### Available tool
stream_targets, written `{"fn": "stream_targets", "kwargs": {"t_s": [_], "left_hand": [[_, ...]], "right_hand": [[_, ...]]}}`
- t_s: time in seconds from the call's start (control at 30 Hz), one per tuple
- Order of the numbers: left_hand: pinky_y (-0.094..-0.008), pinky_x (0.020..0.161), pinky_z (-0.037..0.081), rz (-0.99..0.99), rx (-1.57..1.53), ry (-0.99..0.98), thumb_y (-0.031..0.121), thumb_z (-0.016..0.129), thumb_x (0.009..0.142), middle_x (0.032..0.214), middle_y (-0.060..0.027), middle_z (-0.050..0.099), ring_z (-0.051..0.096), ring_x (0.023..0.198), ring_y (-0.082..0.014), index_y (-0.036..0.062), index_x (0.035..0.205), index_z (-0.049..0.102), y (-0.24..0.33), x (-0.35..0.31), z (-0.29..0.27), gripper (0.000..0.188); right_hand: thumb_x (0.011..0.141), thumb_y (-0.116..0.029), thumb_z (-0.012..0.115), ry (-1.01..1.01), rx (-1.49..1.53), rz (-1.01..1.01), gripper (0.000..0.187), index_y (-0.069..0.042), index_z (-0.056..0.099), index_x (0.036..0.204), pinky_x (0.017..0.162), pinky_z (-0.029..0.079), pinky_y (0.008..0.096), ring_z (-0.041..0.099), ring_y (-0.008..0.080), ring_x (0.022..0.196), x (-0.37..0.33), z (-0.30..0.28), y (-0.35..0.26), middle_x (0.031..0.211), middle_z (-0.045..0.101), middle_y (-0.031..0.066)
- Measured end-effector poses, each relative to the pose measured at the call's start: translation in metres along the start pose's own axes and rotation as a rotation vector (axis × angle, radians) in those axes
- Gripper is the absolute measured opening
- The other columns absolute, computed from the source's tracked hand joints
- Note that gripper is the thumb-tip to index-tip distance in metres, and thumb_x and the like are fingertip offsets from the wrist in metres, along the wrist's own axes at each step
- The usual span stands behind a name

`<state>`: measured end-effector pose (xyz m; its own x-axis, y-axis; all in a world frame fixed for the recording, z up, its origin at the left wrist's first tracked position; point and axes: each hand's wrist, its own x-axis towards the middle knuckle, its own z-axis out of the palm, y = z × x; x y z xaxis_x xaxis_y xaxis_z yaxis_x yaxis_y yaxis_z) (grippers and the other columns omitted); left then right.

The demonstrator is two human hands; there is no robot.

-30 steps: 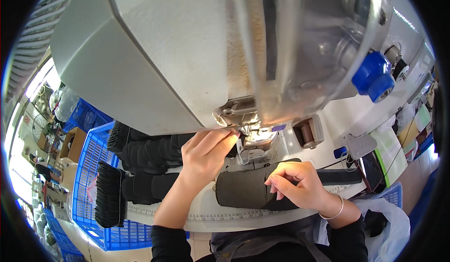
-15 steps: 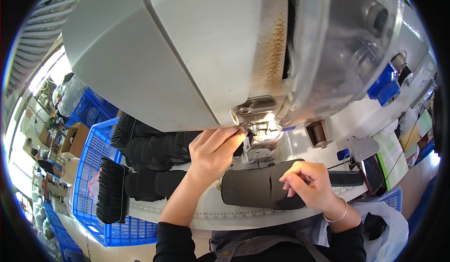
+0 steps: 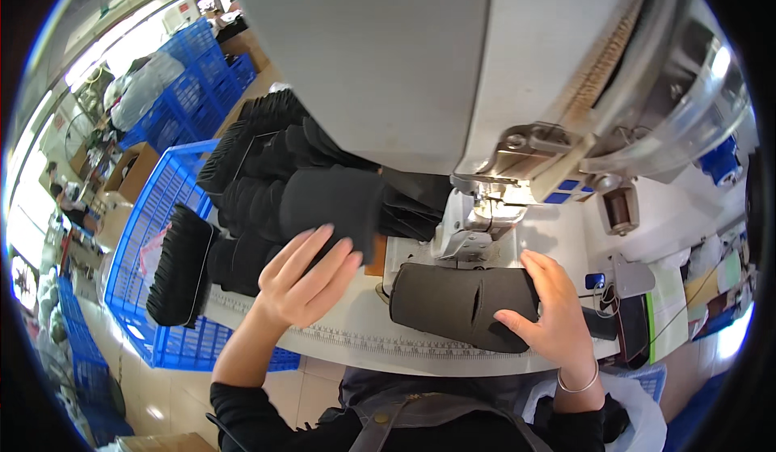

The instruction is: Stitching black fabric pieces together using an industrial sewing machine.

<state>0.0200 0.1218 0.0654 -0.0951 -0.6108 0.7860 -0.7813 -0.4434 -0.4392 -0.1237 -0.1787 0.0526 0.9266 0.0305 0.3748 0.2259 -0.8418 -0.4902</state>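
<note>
My left hand (image 3: 311, 281), fingers stretched out and apart, is at the lower edge of a black fabric piece (image 3: 331, 206). That piece sits over the front of a pile of black fabric pieces (image 3: 250, 210); whether my thumb is behind it is hidden. A dark grey padded fabric piece (image 3: 436, 302) with a slit across it lies at the front of the sewing machine bed. My right hand (image 3: 558, 311) rests at its right end with thumb and fingers apart. Just behind it is the lit needle area of the sewing machine (image 3: 485, 210).
The sewing machine head (image 3: 388, 64) fills the top middle. A blue plastic basket (image 3: 129, 290) stands left of the table, with a bundle of black strips (image 3: 182, 266) at its edge. A printed ruler scale (image 3: 339, 343) follows the table's front edge. A white plastic bag (image 3: 647, 420) hangs lower right.
My left hand has moved left from the needle area to the black pile. My right hand has opened and come down onto the grey padded piece. The whole view has shifted.
</note>
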Motion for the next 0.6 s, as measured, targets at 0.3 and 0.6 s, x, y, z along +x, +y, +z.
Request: {"fn": "stream_targets", "kwargs": {"t_s": [0.3,0.6], "left_hand": [[-0.0376,0.076,0.054,-0.303,-0.089,-0.536,0.007,0.068,0.069,0.095,-0.0112,0.064,0.062,0.091,-0.0289,0.003,0.089,0.068,0.032,-0.133,-0.041,0.021],[-0.0398,0.082,0.048,-0.565,-0.708,-0.394,0.017,0.074,0.072,0.105,-0.015,0.062,0.059,0.095,-0.033,0.0007,0.107,0.062,0.035,0.023,-0.003,0.04]], "right_hand": [[0.06,-0.029,0.083,0.041,-0.133,-0.023,0.063,0.002,0.056,0.107,0.092,0.04,0.0433,0.053,0.0354,0.102,0.004,0.005,-0.008,0.115,0.056,0.0175],[0.081,-0.005,0.068,0.318,0.212,0.05,0.02,-0.002,0.059,0.098,0.074,0.047,0.0334,0.061,0.0249,0.081,0.008,0.014,-0.017,0.086,0.062,0.0105]]}}
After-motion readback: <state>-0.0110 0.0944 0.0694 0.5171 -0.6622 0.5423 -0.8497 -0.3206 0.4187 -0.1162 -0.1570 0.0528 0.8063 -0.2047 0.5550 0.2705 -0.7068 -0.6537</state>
